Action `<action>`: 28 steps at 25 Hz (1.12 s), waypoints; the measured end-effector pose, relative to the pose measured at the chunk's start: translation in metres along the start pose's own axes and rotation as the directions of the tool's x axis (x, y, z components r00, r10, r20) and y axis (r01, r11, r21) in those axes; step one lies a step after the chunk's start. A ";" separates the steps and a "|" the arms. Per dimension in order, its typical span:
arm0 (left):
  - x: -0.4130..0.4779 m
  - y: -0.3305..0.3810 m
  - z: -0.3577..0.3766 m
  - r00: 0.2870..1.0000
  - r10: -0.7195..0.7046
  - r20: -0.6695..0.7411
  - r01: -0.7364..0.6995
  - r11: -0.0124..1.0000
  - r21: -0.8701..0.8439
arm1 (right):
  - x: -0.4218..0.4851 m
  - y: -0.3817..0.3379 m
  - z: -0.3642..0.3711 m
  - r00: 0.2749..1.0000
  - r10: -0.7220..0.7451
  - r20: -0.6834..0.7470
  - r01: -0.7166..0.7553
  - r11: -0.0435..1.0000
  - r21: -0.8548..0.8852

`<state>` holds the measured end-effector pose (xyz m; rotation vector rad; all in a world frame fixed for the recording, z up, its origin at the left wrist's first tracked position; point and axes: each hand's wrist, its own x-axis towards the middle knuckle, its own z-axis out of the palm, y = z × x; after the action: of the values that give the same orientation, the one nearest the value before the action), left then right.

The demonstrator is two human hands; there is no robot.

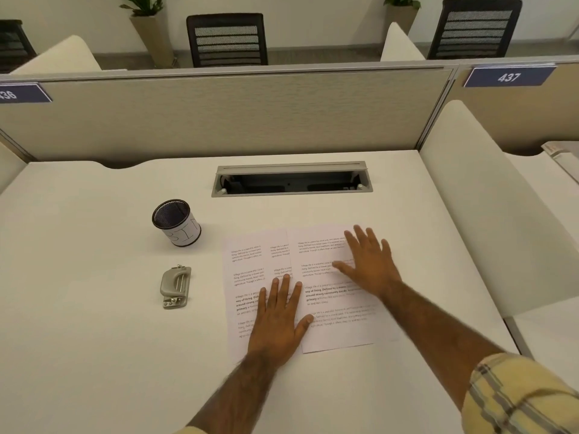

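Several printed white sheets lie fanned out on the white desk (94,339). The left sheet (247,261) shows at the left, and the top sheet (338,321) overlaps it on the right. My left hand (279,321) rests flat on the sheets near their lower left, fingers straight and together. My right hand (369,264) lies flat on the upper right of the top sheet with its fingers spread. Neither hand grips anything.
A black mesh pen cup (176,222) with a white label stands left of the papers. A grey hole punch (175,286) lies below it. An open cable tray (291,180) is set in the desk's back. A beige partition (219,117) closes the far side.
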<state>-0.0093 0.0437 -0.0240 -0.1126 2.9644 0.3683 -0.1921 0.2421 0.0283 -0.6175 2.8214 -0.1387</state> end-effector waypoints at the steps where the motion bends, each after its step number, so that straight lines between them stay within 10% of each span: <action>1: -0.001 0.000 0.001 1.000 0.000 0.011 0.000 1.000 0.005 | 0.013 0.005 -0.009 1.000 0.020 0.023 -0.021 1.000 0.011; 14: -0.001 -0.001 0.001 0.999 0.004 0.036 -0.006 0.998 0.069 | 0.020 0.011 -0.007 0.989 0.146 0.007 -0.145 0.976 0.159; 20: -0.004 -0.004 -0.001 0.999 0.020 0.049 -0.024 0.996 0.081 | 0.005 0.016 -0.004 0.878 0.476 0.056 -0.377 0.614 0.693; 24: -0.005 -0.007 -0.002 0.998 0.024 0.054 -0.028 0.996 0.079 | 0.000 0.015 -0.002 0.947 0.320 0.032 -0.314 0.901 0.298; 28: -0.005 -0.010 0.000 0.998 0.031 0.047 -0.035 0.996 0.086 | 0.006 0.020 0.004 0.981 0.150 0.121 -0.165 0.978 0.128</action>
<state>-0.0030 0.0342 -0.0259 -0.0441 2.9345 0.2416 -0.2041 0.2581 0.0203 -0.3572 2.7120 -0.2586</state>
